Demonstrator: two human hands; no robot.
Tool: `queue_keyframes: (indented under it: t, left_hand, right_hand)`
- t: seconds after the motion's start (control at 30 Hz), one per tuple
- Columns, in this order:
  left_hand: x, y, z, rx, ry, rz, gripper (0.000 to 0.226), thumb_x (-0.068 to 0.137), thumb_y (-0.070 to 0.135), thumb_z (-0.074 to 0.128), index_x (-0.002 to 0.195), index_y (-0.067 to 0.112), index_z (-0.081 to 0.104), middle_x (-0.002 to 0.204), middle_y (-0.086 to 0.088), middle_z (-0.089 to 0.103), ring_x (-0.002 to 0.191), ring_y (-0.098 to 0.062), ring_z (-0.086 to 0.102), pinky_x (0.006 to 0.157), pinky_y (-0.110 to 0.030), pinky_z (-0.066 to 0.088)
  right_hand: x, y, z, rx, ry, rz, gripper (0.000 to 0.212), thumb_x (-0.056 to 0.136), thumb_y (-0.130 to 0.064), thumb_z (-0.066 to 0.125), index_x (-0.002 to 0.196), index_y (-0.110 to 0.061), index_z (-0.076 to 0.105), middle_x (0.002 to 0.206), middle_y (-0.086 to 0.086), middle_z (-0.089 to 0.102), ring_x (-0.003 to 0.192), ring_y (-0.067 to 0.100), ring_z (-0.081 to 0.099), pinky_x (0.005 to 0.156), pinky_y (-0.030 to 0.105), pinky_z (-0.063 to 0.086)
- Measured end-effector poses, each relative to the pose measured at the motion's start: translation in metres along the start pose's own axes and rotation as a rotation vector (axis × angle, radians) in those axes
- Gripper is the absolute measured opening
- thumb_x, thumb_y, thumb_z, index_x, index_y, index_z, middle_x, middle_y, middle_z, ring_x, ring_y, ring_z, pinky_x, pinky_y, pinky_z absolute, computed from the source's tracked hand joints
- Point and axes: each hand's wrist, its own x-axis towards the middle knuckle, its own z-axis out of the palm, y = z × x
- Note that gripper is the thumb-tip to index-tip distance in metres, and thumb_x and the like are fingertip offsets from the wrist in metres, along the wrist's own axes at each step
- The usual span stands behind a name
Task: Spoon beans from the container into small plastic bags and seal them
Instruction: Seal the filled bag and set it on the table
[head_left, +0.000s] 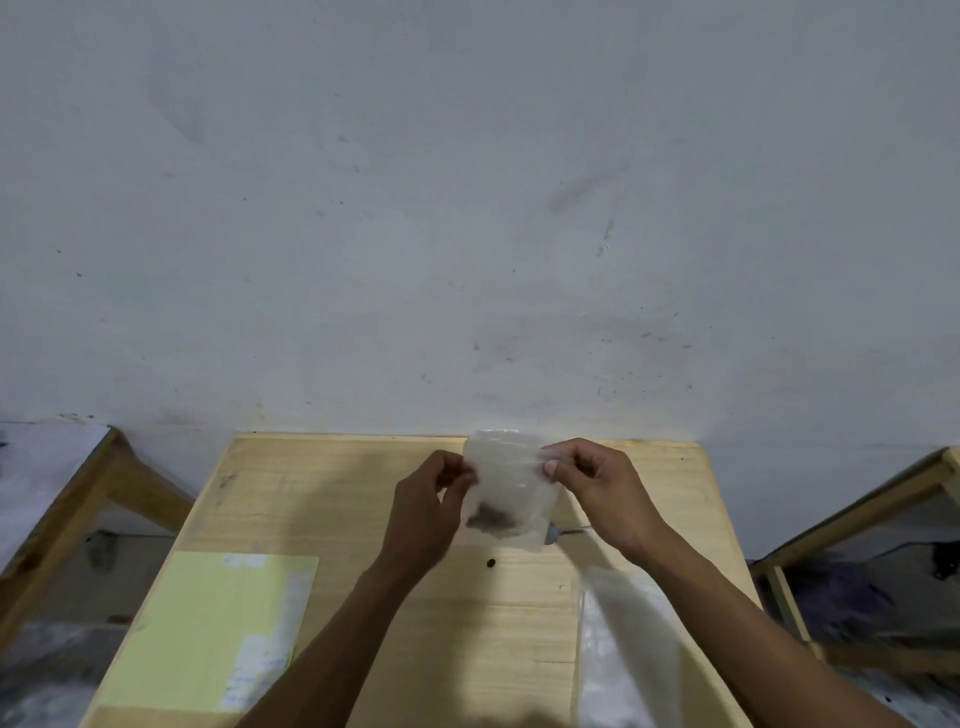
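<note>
Nearest in, a stack of clear bags (623, 649) is lying beside the right forearm, a yellow envelope (208, 634) on the other side. Further out, the left hand (426, 509) and right hand (597, 488) are each pinching a top corner of the small plastic bag (506, 488), holding it up over the table (337, 493), dark beans (491, 517) sagging at its bottom. One stray bean (490, 563) is sitting underneath. If the strip is closing unevenly, more could be spilling. A grey spoon-like object (563, 531) is peeking out behind the bag; the container is out of view.
</note>
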Motion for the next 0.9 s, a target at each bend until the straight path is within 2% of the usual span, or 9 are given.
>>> queue_keyframes:
  t: [0.17,0.23,0.3,0.4,0.57,0.7,0.9]
  left_hand:
    - [0.008,0.015,-0.001,-0.059,-0.047,-0.002,0.005,0.089,0.018,0.07,0.09,0.02,0.065,0.085,0.009,0.07,0.08,-0.001,0.065,0.071,-0.009,0.048]
    - [0.013,0.022,-0.002,-0.074,-0.052,0.001,0.005,0.09,0.019,0.07,0.087,0.021,0.066,0.081,0.01,0.071,0.077,-0.002,0.066,0.068,-0.01,0.047]
    - [0.017,0.028,-0.004,-0.063,-0.077,0.029,0.007,0.091,0.021,0.069,0.085,0.021,0.065,0.078,0.01,0.07,0.075,-0.003,0.065,0.067,-0.013,0.048]
    - [0.021,0.038,-0.007,-0.06,-0.132,0.074,0.009,0.093,0.025,0.066,0.085,0.023,0.063,0.078,0.012,0.068,0.077,-0.008,0.065,0.07,-0.026,0.055]
    - [0.022,0.042,-0.008,-0.046,-0.171,0.152,0.005,0.093,0.022,0.066,0.088,0.022,0.065,0.082,0.011,0.069,0.079,-0.01,0.066,0.078,-0.037,0.056]
    - [0.02,0.039,-0.008,-0.017,-0.123,0.212,0.002,0.092,0.021,0.067,0.091,0.02,0.066,0.086,0.012,0.069,0.084,-0.011,0.066,0.079,-0.034,0.054]
    - [0.014,0.039,-0.005,0.054,-0.084,0.277,0.003,0.092,0.023,0.066,0.092,0.02,0.065,0.089,0.015,0.066,0.087,-0.007,0.063,0.074,-0.031,0.054]
  right_hand:
    - [0.005,-0.005,-0.013,-0.07,-0.022,-0.022,0.011,0.09,-0.009,0.066,0.088,-0.017,0.073,0.089,0.008,0.073,0.085,0.021,0.065,0.083,0.035,0.051]
    - [0.008,-0.01,-0.017,-0.127,-0.043,-0.047,0.008,0.088,-0.011,0.068,0.089,-0.018,0.072,0.089,0.009,0.071,0.08,0.016,0.061,0.077,0.03,0.048]
    - [0.01,-0.016,-0.02,-0.229,-0.08,-0.071,0.008,0.086,-0.016,0.071,0.09,-0.022,0.069,0.085,0.0,0.07,0.074,0.007,0.058,0.071,0.022,0.046]
    - [0.012,-0.028,-0.018,-0.402,-0.137,-0.125,0.01,0.084,-0.025,0.073,0.091,-0.028,0.066,0.086,-0.012,0.068,0.072,0.001,0.058,0.066,0.015,0.044]
    - [0.015,-0.043,-0.011,-0.617,-0.192,-0.232,0.007,0.085,-0.031,0.068,0.089,-0.026,0.065,0.092,-0.013,0.065,0.086,0.01,0.059,0.078,0.034,0.051]
    - [0.015,-0.046,-0.005,-0.643,-0.195,-0.273,0.007,0.085,-0.031,0.067,0.089,-0.029,0.063,0.098,-0.012,0.062,0.088,0.008,0.058,0.077,0.032,0.05]
    - [0.011,-0.042,0.004,-0.673,-0.173,-0.373,0.003,0.084,-0.028,0.06,0.084,-0.026,0.06,0.089,-0.01,0.059,0.084,0.011,0.055,0.076,0.037,0.049]
